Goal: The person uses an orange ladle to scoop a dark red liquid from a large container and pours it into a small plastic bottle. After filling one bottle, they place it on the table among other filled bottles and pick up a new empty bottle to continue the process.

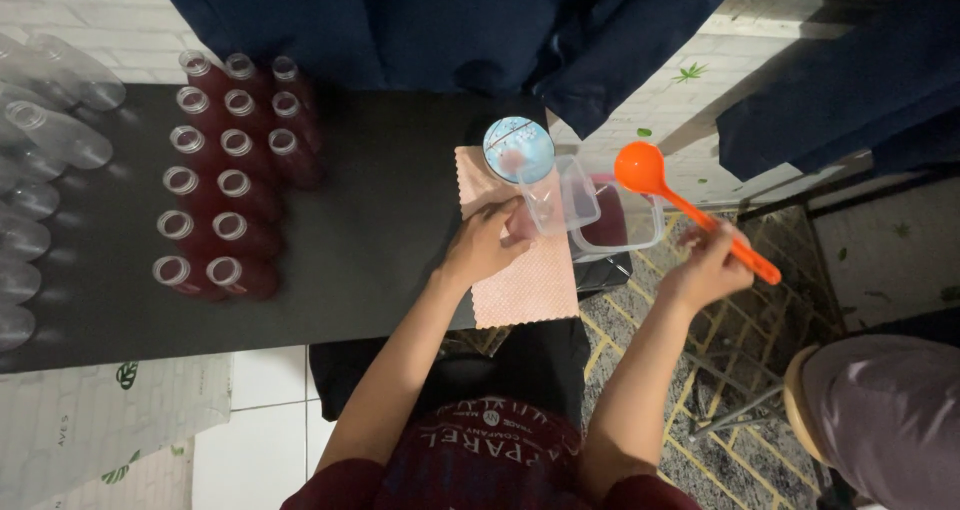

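While the person stands at the near edge of the black table [380,220], the left hand [485,245] rests on a pink cloth [525,285] that hangs a little over the table's near right corner. Its fingers are curled around the lower part of a clear plastic bottle [522,210] standing on that cloth. A blue funnel [518,150] with a pale pattern sits in the mouth of the bottle, just beyond the fingertips.

To the right, off the table edge, the right hand [708,270] is closed on the handle of an orange ladle [690,210]. The ladle's round bowl points far and left, hovering over a clear rectangular plastic container [625,220] holding dark red liquid. That container sits just right of the bottle and funnel, between the two hands, and a clear lid or second tub [575,195] leans against its left side.

Well to the left on the table, filled bottles of red drink [230,185] stand uncapped in rows. Further left, at the table's edge, empty clear bottles [45,160] lie on their sides. Dark blue cloth [450,20] hangs along the far side, and a grey stool or seat [890,420] shows at the near right.
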